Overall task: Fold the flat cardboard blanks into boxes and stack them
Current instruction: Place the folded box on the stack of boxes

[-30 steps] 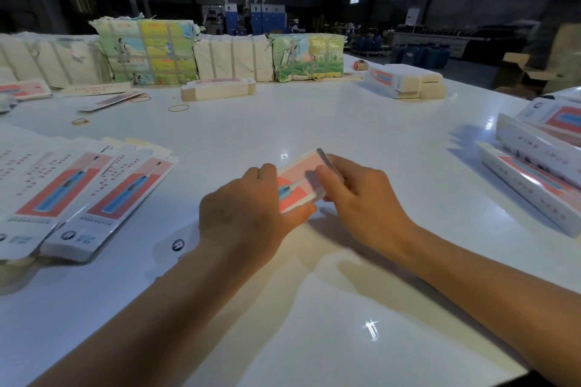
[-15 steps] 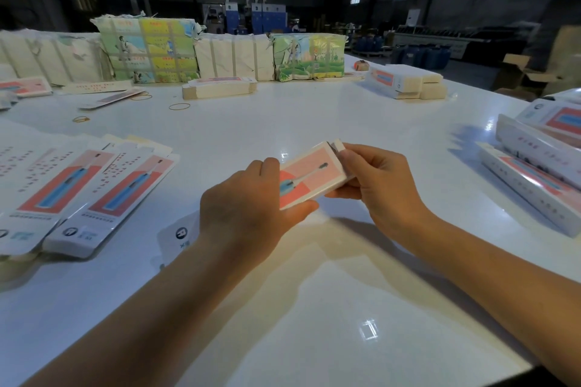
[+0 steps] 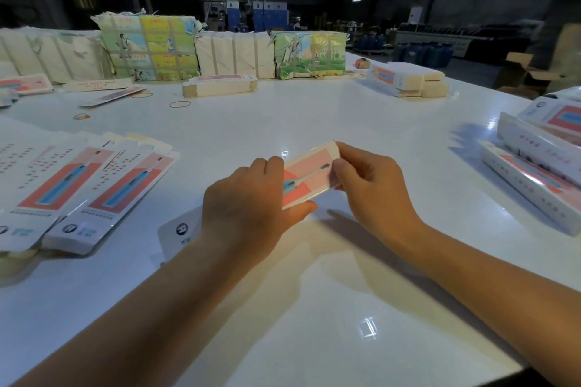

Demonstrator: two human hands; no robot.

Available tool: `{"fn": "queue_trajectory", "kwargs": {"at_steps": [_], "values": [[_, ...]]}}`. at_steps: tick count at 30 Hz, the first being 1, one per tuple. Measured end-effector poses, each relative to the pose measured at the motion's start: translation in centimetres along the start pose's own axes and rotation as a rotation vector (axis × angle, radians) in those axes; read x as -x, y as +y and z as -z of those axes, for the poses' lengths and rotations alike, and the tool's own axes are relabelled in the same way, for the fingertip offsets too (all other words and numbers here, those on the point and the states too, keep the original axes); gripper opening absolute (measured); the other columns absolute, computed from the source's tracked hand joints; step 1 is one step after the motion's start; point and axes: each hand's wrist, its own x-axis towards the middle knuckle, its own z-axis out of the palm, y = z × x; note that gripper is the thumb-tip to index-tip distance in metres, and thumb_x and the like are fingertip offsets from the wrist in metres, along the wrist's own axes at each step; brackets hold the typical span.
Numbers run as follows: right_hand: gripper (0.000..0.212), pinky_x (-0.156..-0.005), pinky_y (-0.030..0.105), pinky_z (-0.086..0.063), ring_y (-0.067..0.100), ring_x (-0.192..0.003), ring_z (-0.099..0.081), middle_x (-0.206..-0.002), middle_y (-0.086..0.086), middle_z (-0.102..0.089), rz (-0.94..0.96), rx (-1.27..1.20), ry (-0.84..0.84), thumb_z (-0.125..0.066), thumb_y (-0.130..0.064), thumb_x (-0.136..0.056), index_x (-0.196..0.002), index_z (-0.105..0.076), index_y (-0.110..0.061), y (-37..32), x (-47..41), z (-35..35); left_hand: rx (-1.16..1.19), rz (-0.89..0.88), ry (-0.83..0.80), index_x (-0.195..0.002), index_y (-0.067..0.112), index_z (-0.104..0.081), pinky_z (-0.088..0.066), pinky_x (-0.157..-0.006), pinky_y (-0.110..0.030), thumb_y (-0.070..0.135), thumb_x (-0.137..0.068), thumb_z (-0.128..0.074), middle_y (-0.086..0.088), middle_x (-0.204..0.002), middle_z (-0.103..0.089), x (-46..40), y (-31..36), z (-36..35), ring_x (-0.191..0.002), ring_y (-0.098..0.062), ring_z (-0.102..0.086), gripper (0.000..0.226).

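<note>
Both hands hold one printed cardboard box (image 3: 309, 174) just above the glossy white worktop (image 3: 314, 113), centre of view. Left hand (image 3: 251, 201) wraps the box's middle, fingers curled over the top, thumb under the near edge; grip closed on it. Right hand (image 3: 374, 188) pinches the far end, fingertips bent against the end flap; grip also closed on the box. Box is thin, rectangular, smooth card, pink and coral print with a toothbrush picture, white near end showing by the left wrist.

Left side: fanned flat blanks (image 3: 85, 185), same print, overlapping, lying flat on the worktop. Right edge: folded boxes (image 3: 534, 173) piled loosely, long and white-sided. Far side: paper-wrapped bundles (image 3: 151, 47) with colourful print and strapping, plain white wrapped bundles beside them, a short banded stack of blanks (image 3: 220, 88), another stack of blanks (image 3: 405, 78) far right. Rubber bands (image 3: 179, 104) lie loose, thin tan loops
</note>
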Motion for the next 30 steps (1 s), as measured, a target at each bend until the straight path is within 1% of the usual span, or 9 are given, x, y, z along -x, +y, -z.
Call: {"fn": "queue_trajectory", "kwargs": {"at_steps": [2, 5, 8, 11, 15, 20, 23, 27, 30], "values": [[0.024, -0.057, 0.033, -0.041, 0.018, -0.055, -0.046, -0.072, 0.015, -0.063, 0.079, 0.128, 0.013, -0.038, -0.006, -0.095, -0.089, -0.062, -0.004, -0.2, 0.4, -0.2, -0.003, 0.002, 0.019, -0.087, 0.002, -0.062, -0.040, -0.044, -0.028, 0.051, -0.066, -0.075, -0.011, -0.068, -0.061, 0.0, 0.3, -0.1, -0.050, -0.029, -0.056, 0.055], [0.024, -0.055, 0.026, -0.039, 0.015, -0.059, -0.050, -0.075, 0.008, -0.066, 0.102, 0.175, 0.023, -0.038, -0.007, -0.098, -0.096, -0.062, -0.006, -0.3, 0.4, -0.1, 0.016, -0.011, 0.052, -0.085, 0.002, -0.061, -0.043, -0.044, -0.029, 0.052, -0.065, -0.074, -0.011, -0.068, -0.061, 0.1, 0.6, -0.1, -0.049, -0.029, -0.055, 0.055], [0.024, -0.068, 0.037, -0.047, 0.024, -0.074, -0.059, -0.083, 0.008, -0.068, 0.040, 0.115, 0.014, -0.040, -0.010, -0.098, -0.098, -0.064, -0.007, -0.4, 0.0, -0.1, -0.016, 0.090, 0.017, -0.103, 0.013, -0.055, -0.041, -0.053, -0.026, 0.071, -0.074, -0.044, -0.003, -0.088, -0.062, -0.1, 0.7, 0.1, -0.063, -0.020, -0.052, 0.065], [0.013, -0.079, 0.027, -0.052, 0.012, -0.087, -0.063, -0.097, -0.004, -0.068, -0.080, -0.003, 0.092, -0.056, -0.020, -0.094, -0.104, -0.064, -0.017, -0.4, -0.4, 0.0, -0.143, 0.173, -0.049, -0.111, 0.024, -0.044, -0.036, -0.055, -0.022, 0.078, -0.065, -0.016, 0.006, -0.101, -0.059, -0.5, 0.1, -0.1, -0.069, -0.012, -0.046, 0.075], [0.008, -0.067, 0.016, -0.046, 0.010, -0.077, -0.058, -0.087, 0.000, -0.064, -0.109, 0.024, 0.179, -0.066, -0.023, -0.087, -0.082, -0.061, -0.018, -0.1, -0.6, 0.0, -0.144, 0.206, -0.107, -0.110, 0.025, -0.043, -0.037, -0.057, -0.022, 0.078, -0.062, -0.015, 0.006, -0.106, -0.061, -0.5, -0.5, 0.0, -0.070, -0.013, -0.048, 0.076], [0.012, -0.056, 0.012, -0.040, 0.005, -0.060, -0.049, -0.077, 0.006, -0.063, -0.119, 0.006, 0.175, -0.065, -0.014, -0.086, -0.078, -0.063, -0.007, -0.1, -0.5, -0.2, -0.169, 0.202, -0.145, -0.107, 0.025, -0.041, -0.035, -0.056, -0.022, 0.079, -0.072, -0.023, 0.006, -0.103, -0.058, -0.7, -0.4, 0.0, -0.070, -0.013, -0.047, 0.067], [0.012, -0.056, 0.013, -0.040, 0.006, -0.059, -0.049, -0.075, 0.008, -0.063, -0.111, -0.036, 0.185, -0.064, -0.011, -0.086, -0.076, -0.063, -0.004, -0.1, -0.2, -0.3, -0.173, 0.200, -0.143, -0.105, 0.024, -0.040, -0.038, -0.056, -0.022, 0.076, -0.077, -0.031, 0.006, -0.102, -0.058, -0.6, -0.4, -0.2, -0.069, -0.014, -0.048, 0.060], [0.011, -0.058, 0.014, -0.042, 0.007, -0.061, -0.051, -0.075, 0.005, -0.063, -0.075, -0.033, 0.157, -0.062, -0.009, -0.087, -0.076, -0.062, -0.007, -0.1, -0.1, -0.2, -0.140, 0.170, -0.148, -0.107, 0.026, -0.041, -0.040, -0.055, -0.021, 0.078, -0.069, -0.023, 0.008, -0.105, -0.059, -0.8, -1.0, -0.1, -0.071, -0.013, -0.050, 0.067], [0.005, -0.062, 0.011, -0.039, 0.003, -0.067, -0.052, -0.084, 0.000, -0.061, 0.009, 0.079, 0.056, -0.062, -0.008, -0.086, -0.082, -0.064, -0.011, 0.2, 0.0, 0.0, -0.076, 0.139, -0.187, -0.108, 0.028, -0.042, -0.040, -0.056, -0.022, 0.077, -0.073, -0.036, 0.009, -0.108, -0.059, -0.9, -2.6, 0.2, -0.076, -0.011, -0.052, 0.060]]}}
